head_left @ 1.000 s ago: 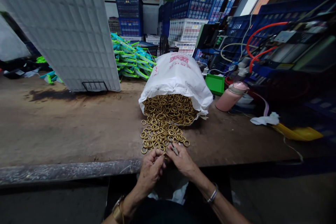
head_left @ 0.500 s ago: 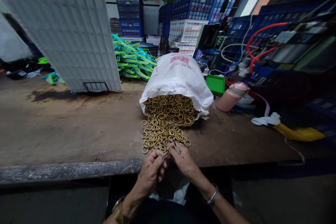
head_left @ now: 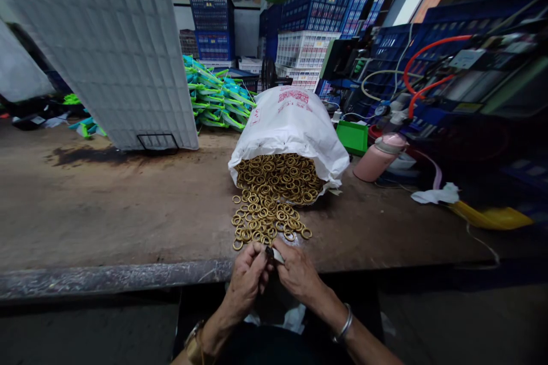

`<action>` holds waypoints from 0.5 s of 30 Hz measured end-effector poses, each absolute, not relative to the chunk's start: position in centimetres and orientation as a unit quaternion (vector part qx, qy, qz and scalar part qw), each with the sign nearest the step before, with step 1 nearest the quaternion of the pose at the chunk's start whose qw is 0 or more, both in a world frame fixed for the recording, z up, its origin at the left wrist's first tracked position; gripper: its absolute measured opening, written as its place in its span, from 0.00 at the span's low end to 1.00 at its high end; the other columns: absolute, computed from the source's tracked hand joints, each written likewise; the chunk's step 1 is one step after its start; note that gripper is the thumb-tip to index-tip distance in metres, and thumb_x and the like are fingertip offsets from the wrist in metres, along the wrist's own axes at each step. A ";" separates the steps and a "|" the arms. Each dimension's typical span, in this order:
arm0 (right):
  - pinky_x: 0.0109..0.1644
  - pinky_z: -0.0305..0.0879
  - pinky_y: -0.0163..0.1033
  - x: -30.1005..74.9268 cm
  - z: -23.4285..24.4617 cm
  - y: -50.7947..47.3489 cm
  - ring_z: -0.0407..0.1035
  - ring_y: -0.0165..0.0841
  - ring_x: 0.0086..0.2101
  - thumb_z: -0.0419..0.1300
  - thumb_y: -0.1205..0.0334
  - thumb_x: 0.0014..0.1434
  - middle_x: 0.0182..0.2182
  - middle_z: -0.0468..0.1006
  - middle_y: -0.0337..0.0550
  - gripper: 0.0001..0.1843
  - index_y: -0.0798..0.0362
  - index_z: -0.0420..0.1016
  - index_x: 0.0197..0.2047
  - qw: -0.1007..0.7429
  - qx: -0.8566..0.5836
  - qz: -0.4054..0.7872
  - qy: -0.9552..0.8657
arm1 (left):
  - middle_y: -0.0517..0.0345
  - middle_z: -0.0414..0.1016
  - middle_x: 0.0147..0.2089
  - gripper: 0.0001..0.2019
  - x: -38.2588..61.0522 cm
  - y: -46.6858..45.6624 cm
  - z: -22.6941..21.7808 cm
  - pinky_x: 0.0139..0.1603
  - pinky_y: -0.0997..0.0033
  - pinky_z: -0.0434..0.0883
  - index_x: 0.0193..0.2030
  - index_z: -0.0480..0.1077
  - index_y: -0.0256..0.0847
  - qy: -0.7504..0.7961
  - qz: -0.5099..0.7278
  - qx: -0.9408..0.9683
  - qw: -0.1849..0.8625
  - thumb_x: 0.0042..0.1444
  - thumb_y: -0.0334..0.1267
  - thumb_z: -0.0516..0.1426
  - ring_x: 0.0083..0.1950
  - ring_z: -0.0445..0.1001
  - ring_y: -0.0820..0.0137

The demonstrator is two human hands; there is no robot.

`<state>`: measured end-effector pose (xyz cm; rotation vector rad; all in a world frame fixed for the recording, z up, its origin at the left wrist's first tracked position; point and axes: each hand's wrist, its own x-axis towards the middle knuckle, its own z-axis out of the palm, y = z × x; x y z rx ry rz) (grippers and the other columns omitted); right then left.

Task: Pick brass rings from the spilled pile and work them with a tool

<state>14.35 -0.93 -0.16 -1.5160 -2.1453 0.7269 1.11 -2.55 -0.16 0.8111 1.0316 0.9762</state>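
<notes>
My left hand (head_left: 247, 275) is closed in a pinch at the table's front edge. A brass-coloured ring showed edge-on at its fingertips a moment ago; the fingers and a dark tip hide it now. My right hand (head_left: 298, 275) is wrapped round a small tool (head_left: 278, 256) with a pale flat part. Its dark end meets the left fingertips; its exact kind is unclear. Just beyond both hands lie many loose brass-coloured rings (head_left: 257, 222), spilling from a white woven sack (head_left: 286, 125) that lies on its side, mouth towards me.
A tall white ribbed panel (head_left: 141, 68) stands left on the brown table (head_left: 128, 211). Behind it are green and blue plastic pieces (head_left: 218, 97). To the right are a green tray (head_left: 351, 137), a pink bottle (head_left: 379, 158) and a yellow piece (head_left: 492, 215). Stacked crates (head_left: 306, 48) fill the back.
The tool in my right hand has turned, so its pale part and dark end now show between the hands. My left hand has hardly moved.
</notes>
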 end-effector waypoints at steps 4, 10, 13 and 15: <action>0.28 0.48 0.31 14.3 0.0 -0.9 0.60 0.28 0.24 0.46 0.76 0.44 0.22 0.68 0.36 0.13 0.52 0.61 0.32 0.176 -0.544 0.268 -0.776 | 0.69 0.61 0.20 0.16 0.9 -2.5 -1.0 0.15 0.84 0.52 0.29 0.57 0.40 0.449 0.444 0.393 0.668 0.50 0.52 0.53 0.16 0.55 0.83; 0.27 0.46 0.33 15.6 -0.3 -0.2 0.63 0.29 0.25 0.47 0.77 0.45 0.25 0.72 0.39 0.15 0.53 0.62 0.35 0.126 -0.615 0.192 -0.754 | 0.68 0.62 0.19 0.16 0.8 -3.5 -0.4 0.14 0.83 0.55 0.28 0.58 0.40 0.411 0.440 0.368 0.708 0.51 0.50 0.55 0.15 0.55 0.83; 0.28 0.46 0.34 18.0 -1.0 0.6 0.65 0.30 0.26 0.47 0.77 0.49 0.26 0.73 0.42 0.14 0.53 0.64 0.36 0.110 -0.689 0.130 -0.704 | 0.67 0.64 0.21 0.14 0.7 -3.9 0.4 0.14 0.83 0.55 0.29 0.59 0.40 0.353 0.444 0.312 0.762 0.50 0.47 0.56 0.15 0.57 0.82; 0.29 0.46 0.34 19.8 -1.4 1.1 0.66 0.31 0.27 0.46 0.73 0.54 0.27 0.74 0.43 0.10 0.53 0.65 0.37 0.111 -0.726 0.105 -0.671 | 0.64 0.66 0.24 0.12 0.7 -3.8 0.6 0.14 0.83 0.55 0.30 0.60 0.39 0.330 0.449 0.275 0.784 0.51 0.46 0.56 0.17 0.57 0.82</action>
